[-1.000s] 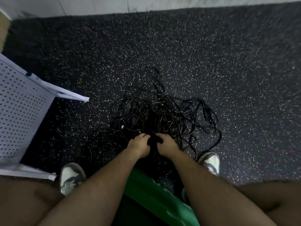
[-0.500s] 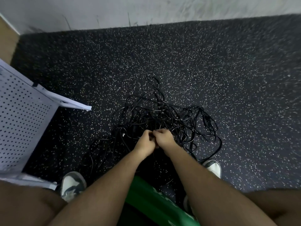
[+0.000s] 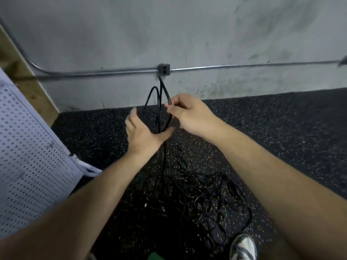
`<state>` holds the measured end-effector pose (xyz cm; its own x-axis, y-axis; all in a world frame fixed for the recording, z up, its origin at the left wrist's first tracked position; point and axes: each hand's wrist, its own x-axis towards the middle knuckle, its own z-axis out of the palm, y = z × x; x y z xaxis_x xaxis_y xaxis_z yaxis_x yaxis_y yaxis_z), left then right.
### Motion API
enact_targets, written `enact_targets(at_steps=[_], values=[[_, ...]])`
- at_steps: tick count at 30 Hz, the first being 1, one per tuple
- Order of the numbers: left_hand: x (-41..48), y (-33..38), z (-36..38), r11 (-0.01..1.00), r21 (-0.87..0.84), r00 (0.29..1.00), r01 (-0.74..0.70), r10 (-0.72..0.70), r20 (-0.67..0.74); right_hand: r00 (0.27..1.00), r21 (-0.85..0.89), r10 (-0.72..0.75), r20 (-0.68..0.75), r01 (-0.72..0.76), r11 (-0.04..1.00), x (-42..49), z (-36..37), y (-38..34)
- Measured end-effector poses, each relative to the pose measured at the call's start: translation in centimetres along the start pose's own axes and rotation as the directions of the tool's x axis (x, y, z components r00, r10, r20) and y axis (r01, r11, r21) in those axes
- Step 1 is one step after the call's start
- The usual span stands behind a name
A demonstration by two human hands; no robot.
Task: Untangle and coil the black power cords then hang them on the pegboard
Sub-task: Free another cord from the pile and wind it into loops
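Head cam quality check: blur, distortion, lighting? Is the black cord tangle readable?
Head view: dim, flat light, no glare; the tangled pile of black power cords nearly merges with the dark speckled rubber floor. Motion blur softens the left hand and right hand; wide-angle distortion bows the metal wall conduit. The lifted black cord loop reads clearly against the grey wall.

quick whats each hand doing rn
Left hand: open, fingers straight, with the black cord running past its thumb.
Right hand: pinching the raised black cord between thumb and fingertips.
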<state>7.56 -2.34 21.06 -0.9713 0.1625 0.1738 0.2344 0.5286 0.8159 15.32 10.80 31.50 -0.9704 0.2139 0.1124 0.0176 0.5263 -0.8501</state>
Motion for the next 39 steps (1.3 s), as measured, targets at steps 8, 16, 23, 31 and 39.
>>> enact_targets(at_steps=[8,16,23,31,39], values=[[0.1,-1.8,-2.4,0.916,-0.174,0.857,0.362,-0.253,0.449,0.996,0.410,-0.093,-0.017,0.092,0.907,-1.4,0.4,-0.9],[1.6,-0.3,-1.5,0.826,-0.385,0.793,0.411,-0.115,0.599,0.989,0.429,0.063,-0.134,0.000,0.903,2.9,1.2,1.8],[4.3,1.6,-2.5,0.698,-0.632,0.926,0.336,-0.120,0.359,0.929,-0.160,0.102,0.355,-0.047,0.986,3.4,3.2,4.4],[5.8,2.4,-3.3,0.609,-0.703,0.919,0.366,-0.117,0.377,0.921,-0.306,-0.330,0.205,0.381,0.873,4.7,3.7,6.3],[6.7,0.9,-5.4,0.646,-0.672,0.924,0.362,-0.155,0.350,0.976,-0.155,-0.188,-0.110,0.170,0.973,4.8,0.4,6.8]])
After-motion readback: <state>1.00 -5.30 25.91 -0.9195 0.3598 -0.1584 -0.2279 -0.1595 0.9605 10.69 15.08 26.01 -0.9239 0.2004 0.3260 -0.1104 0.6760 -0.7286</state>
